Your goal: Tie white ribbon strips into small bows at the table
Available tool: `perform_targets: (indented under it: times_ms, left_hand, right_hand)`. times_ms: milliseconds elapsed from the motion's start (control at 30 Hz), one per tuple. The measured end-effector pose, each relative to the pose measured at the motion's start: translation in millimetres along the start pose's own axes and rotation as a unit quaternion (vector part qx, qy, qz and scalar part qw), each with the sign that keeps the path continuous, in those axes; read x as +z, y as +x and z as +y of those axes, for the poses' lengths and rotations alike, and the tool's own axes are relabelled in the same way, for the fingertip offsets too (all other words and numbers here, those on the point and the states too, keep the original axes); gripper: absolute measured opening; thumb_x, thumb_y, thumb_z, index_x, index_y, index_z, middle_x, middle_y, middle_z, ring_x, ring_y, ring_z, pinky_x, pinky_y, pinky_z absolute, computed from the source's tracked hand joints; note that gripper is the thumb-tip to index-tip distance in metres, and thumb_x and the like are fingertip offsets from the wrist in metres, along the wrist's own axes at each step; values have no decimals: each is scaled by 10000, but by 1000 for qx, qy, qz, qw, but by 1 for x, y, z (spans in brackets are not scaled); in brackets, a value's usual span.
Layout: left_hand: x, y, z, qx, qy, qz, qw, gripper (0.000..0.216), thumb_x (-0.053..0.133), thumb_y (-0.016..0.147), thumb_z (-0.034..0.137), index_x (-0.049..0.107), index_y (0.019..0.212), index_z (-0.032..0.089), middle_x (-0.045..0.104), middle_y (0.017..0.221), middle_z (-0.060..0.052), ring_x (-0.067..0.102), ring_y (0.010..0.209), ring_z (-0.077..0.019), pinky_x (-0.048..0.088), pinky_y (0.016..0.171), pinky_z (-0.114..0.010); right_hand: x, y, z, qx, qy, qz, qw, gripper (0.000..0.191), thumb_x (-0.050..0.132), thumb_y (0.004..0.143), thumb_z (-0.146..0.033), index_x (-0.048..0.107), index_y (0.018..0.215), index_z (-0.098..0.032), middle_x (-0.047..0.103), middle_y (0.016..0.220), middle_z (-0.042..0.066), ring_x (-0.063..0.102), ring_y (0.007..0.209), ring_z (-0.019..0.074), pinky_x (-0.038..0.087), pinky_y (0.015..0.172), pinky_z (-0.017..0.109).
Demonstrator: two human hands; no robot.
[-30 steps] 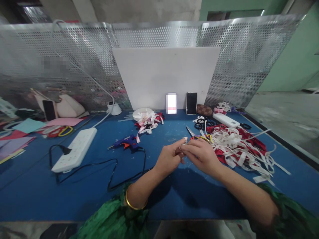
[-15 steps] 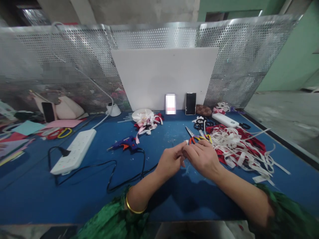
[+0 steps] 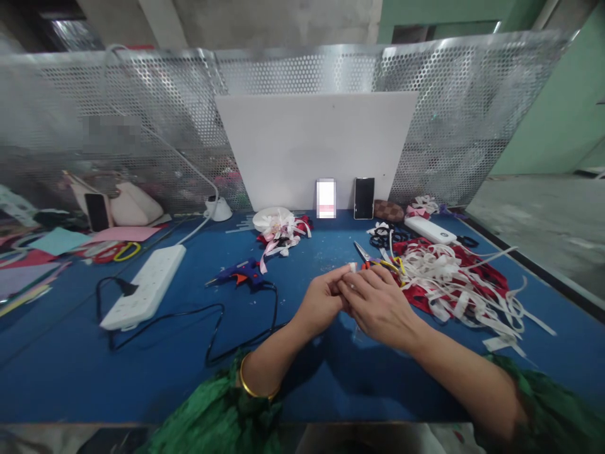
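Above the middle of the blue table, my left hand [image 3: 320, 301] and my right hand [image 3: 380, 307] meet with their fingers closed together. A small white bit [image 3: 353, 267] shows at the tip of my left index finger; whether it is ribbon or a wrapping on the finger is unclear. My right fingers cover whatever lies between the two hands. Just beyond them are metal scissors [image 3: 362, 251] and yellow-handled scissors [image 3: 393, 267], partly behind my right hand. To the right of that hand lies a heap of white and red ribbons [image 3: 444, 277].
A blue glue gun [image 3: 243, 273] lies to the left, its cord running towards my left forearm. Farther left is a white power strip [image 3: 144, 287]. A white dish [image 3: 271, 219] with ribbon scraps and two phones, one a dark phone [image 3: 363, 198], stand at the back.
My right fingers have shifted slightly left and flattened over my left fingers. More of the white bit at my left fingertip shows. The view has moved a little.
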State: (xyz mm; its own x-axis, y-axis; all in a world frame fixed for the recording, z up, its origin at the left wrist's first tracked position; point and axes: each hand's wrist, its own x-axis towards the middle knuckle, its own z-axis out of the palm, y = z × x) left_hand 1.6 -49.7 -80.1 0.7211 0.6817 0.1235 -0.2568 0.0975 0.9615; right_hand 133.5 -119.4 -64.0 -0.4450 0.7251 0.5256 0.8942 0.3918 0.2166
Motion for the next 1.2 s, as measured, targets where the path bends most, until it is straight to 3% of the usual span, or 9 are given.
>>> perform_targets:
  times_ms: [233, 433, 533, 633, 833, 967, 1033, 1100, 1200]
  left_hand:
    - [4, -3, 5, -18, 21, 39, 999, 586, 623, 623, 64, 587, 1200, 153, 682, 865, -25, 606, 731, -159, 495, 647, -256]
    - [5, -4, 9, -21, 35, 21, 999, 542, 652, 652, 123, 597, 1190, 153, 627, 650, 9, 570, 555, -127, 507, 566, -272]
    - [5, -5, 13, -41, 27, 37, 998, 632, 669, 655, 144, 526, 1271, 141, 646, 674, -4, 560, 488, -108, 508, 554, -278]
    - [5, -6, 18, -49, 28, 30, 998, 648, 668, 670, 144, 497, 1295, 134, 689, 772, -55, 582, 478, -107, 502, 569, -277]
    - [7, -8, 20, -49, -11, -5, 999, 615, 670, 690, 142, 508, 1283, 160, 707, 829, -75, 597, 494, -108, 490, 585, -267]
    - [10, -9, 19, -59, -39, -22, 997, 615, 666, 689, 128, 504, 1282, 156, 708, 847, -81, 591, 503, -108, 479, 567, -256]
    - [10, -9, 18, -63, -42, -27, 997, 608, 670, 685, 133, 514, 1273, 150, 708, 849, -83, 584, 495, -106, 474, 555, -254]
    - [9, -8, 18, -61, -43, -26, 997, 606, 679, 682, 147, 523, 1267, 150, 707, 830, -72, 583, 489, -103, 479, 577, -262]
    - [5, -6, 18, -51, -45, -1, 998, 641, 692, 672, 154, 509, 1286, 152, 686, 699, -22, 591, 485, -108, 484, 634, -277]
  right_hand:
    - [-4, -2, 3, -3, 43, 74, 996, 275, 451, 852, -175, 548, 1100, -109, 646, 916, 101, 507, 749, 193, 348, 789, 393]
    - [-6, -3, 12, -32, 62, 46, 997, 268, 446, 853, -167, 540, 1096, -102, 650, 821, 87, 554, 721, 197, 366, 780, 394]
    - [-3, -5, 22, 91, 149, 140, 975, 250, 469, 851, -162, 551, 1085, -140, 654, 920, 94, 580, 799, 193, 389, 758, 359]
    - [4, -3, 32, 288, 333, 156, 884, 218, 507, 826, -184, 603, 1022, -178, 652, 921, 68, 584, 806, 179, 423, 738, 324]
    - [22, 3, 26, 350, 762, -23, 545, 164, 682, 674, -202, 674, 833, -163, 671, 791, 27, 594, 708, 141, 455, 687, 268]
    - [28, 2, 11, 388, 805, -1, 449, 203, 733, 625, -208, 680, 814, -155, 648, 704, 22, 568, 625, 120, 436, 598, 231]
    - [29, 1, 8, 397, 799, 13, 451, 203, 730, 639, -239, 671, 814, -154, 631, 688, 20, 554, 610, 119, 424, 581, 230]
    - [30, 1, 9, 376, 780, 20, 499, 187, 709, 669, -288, 650, 785, -154, 614, 683, 17, 542, 621, 126, 422, 607, 246]
    - [28, 0, 18, 302, 666, 25, 682, 177, 650, 721, -317, 591, 676, -156, 547, 636, -3, 488, 622, 124, 383, 613, 251]
